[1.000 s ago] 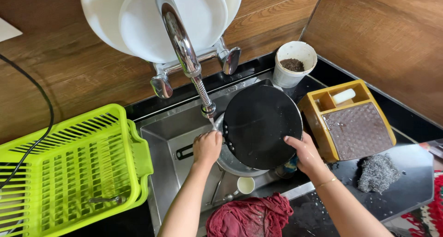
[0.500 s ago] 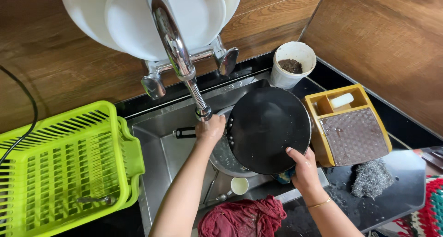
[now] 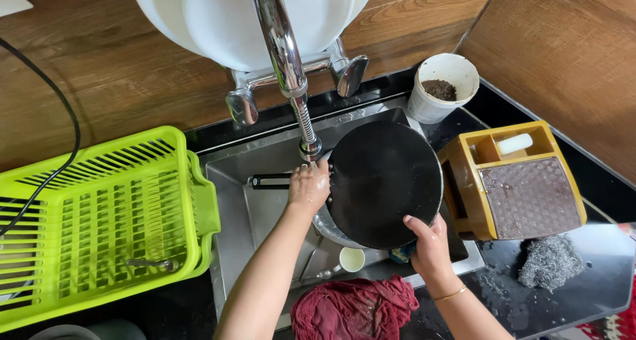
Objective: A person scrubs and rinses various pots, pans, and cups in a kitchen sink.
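A round black flat pan point(image 3: 384, 181) is held tilted over the steel sink point(image 3: 232, 201), under the chrome tap point(image 3: 285, 55). My left hand point(image 3: 309, 185) grips the pan's left edge where the black handle point(image 3: 270, 180) joins it. My right hand point(image 3: 427, 242) presses against the pan's lower right rim with a blue sponge point(image 3: 399, 253) under its fingers. Below the pan lie a steel dish point(image 3: 331, 231) and a small white cup point(image 3: 352, 259) in the sink.
A lime green dish rack point(image 3: 99, 221) stands left of the sink. A red cloth point(image 3: 354, 307) lies on the front edge. To the right are a yellow soap holder point(image 3: 510, 181), steel wool point(image 3: 550, 260) and a white cup point(image 3: 442, 87) of dark powder. White plates point(image 3: 245, 12) hang above.
The pan has shifted slightly and turned, with my left hand moving up to the handle joint. My right hand has slid down to the pan's lower right rim.
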